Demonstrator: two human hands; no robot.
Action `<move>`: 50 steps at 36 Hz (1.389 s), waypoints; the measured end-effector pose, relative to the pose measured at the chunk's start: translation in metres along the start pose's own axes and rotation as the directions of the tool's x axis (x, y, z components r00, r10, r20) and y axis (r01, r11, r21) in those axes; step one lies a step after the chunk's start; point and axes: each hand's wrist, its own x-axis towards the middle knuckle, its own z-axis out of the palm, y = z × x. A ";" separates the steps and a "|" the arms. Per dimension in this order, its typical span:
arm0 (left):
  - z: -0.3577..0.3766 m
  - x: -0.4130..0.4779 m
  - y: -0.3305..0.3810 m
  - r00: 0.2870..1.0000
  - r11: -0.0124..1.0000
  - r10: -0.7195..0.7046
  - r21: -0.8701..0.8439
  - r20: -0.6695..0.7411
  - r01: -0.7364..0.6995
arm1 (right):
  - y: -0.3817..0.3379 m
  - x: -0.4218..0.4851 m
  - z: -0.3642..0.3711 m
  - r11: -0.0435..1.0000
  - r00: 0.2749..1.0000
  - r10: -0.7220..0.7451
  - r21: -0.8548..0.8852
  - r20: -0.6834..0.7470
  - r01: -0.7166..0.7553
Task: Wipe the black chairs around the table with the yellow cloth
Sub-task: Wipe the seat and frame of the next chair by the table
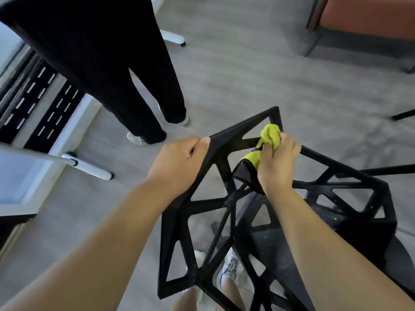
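Grey wood-grain plank floor [247, 75] fills the view. Black chair [173, 232] runs from centre to 5 o'clock: hard matte frame, angular lattice of triangular cut-outs, whitish specks on the seat part at 4 o'clock. Another person's loose black trousers [101, 52] at 11 o'clock, pale shoes below them. Rust-coloured upholstered sofa [370, 14] on dark legs at 1 o'clock. Black slotted grille [56, 113] at 9 o'clock. White tubular table leg [89, 166] at 8 o'clock, black end cap. Left hand [177, 162] just left of centre, fingers wrapped round the chair's top edge bar, thumb on top. Right hand [278, 162] just right of centre, clenched on the yellow cloth [271, 135], a soft, fuzzy, bunched wad pressed against a frame strut near the chair's top corner at 1 o'clock from centre.
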 end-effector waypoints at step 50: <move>0.015 0.037 0.030 0.979 0.949 0.191 0.240 0.074 -0.204 | -0.021 -0.007 0.007 0.768 0.759 -0.640 -0.123 -0.122 0.628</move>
